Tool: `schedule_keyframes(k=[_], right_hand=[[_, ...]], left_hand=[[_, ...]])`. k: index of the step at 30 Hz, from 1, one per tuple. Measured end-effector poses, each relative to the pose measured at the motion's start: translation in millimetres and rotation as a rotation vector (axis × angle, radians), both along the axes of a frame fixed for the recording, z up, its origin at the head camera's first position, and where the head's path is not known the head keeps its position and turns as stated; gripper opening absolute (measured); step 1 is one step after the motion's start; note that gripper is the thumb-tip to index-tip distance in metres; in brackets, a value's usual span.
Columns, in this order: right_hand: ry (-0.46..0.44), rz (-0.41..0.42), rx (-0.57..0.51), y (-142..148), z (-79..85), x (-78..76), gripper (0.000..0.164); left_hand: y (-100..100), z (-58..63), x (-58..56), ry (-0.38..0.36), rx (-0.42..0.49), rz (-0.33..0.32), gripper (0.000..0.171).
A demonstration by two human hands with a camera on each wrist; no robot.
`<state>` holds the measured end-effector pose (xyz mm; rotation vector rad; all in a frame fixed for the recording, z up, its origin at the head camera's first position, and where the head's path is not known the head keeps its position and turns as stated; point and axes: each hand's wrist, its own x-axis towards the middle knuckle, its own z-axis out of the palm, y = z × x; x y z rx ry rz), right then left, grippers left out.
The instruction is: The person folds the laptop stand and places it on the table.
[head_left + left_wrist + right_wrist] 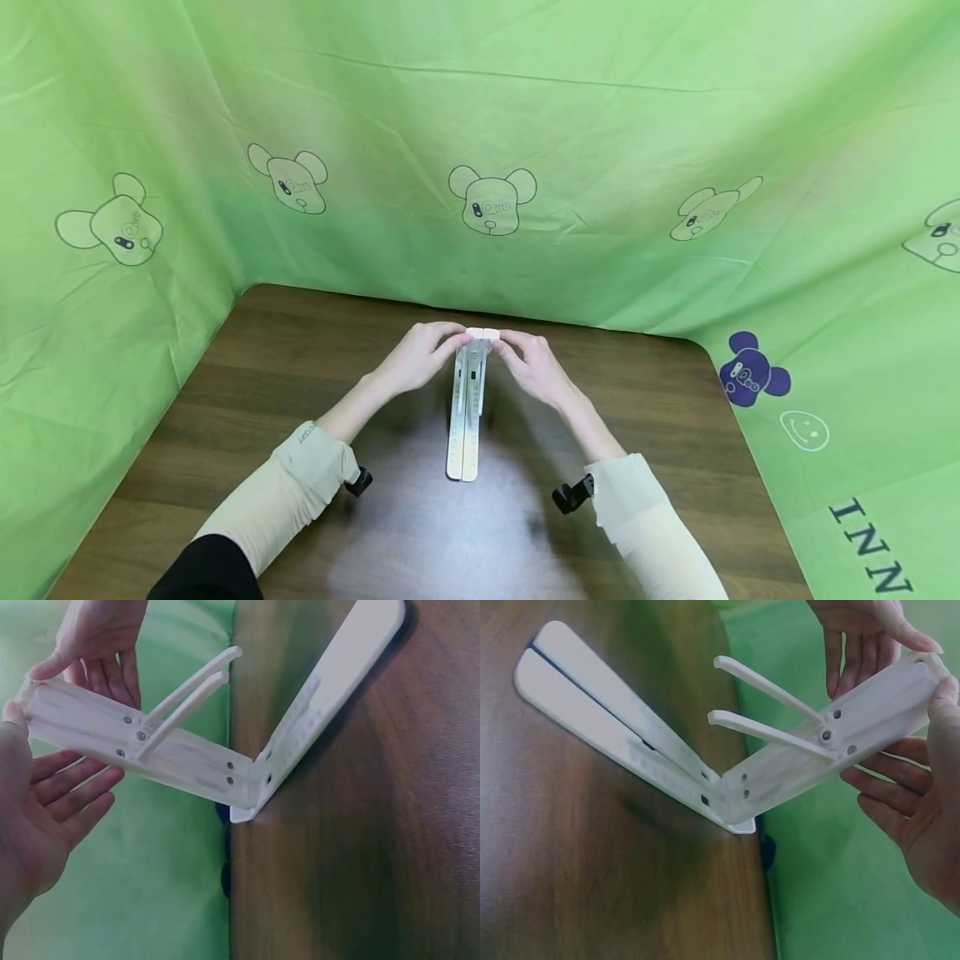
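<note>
A white folding stand (pixel 462 454) with two side-by-side halves stands opened in a V on the table. Its base (pixel 585 697) lies flat with its rounded ends toward me, while the back panel (pixel 82 716) rises from the hinge at the far side. Two thin support arms (pixel 184 712) stick out from the panel's front. At the panel's top left edge, my left hand (pixel 415 358) pinches it, thumb in front and fingers behind. The top right edge is pinched the same way by my right hand (pixel 534 367).
The dark wood-grain table (pixel 300 375) ends just behind the stand's hinge. A green printed curtain (pixel 480 125) hangs along the back and both sides. Black wrist devices (pixel 572 493) sit at both sleeve cuffs.
</note>
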<state>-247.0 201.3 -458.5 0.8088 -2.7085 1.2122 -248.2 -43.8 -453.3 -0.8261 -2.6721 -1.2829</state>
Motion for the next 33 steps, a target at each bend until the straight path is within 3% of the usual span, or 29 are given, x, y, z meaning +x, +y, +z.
schedule_keyframes(k=[6,15,27,33], right_hand=[[-0.021,-0.004,-0.008,0.1,2.5,-5.1,0.030],[-0.021,-0.005,0.016,-3.6,8.5,-15.9,0.030],[-0.113,0.015,0.015,-3.3,16.5,-23.2,0.043],[-0.128,0.007,0.020,-2.8,19.4,-24.2,0.040]], left_hand=[[1.1,2.7,-7.3,-0.059,0.019,-0.011,0.038],[-1.6,9.6,-13.7,-0.081,0.007,-0.004,0.040],[-3.2,15.9,-18.7,-0.117,0.007,0.014,0.043],[-2.3,17.9,-21.2,-0.145,0.012,0.014,0.044]])
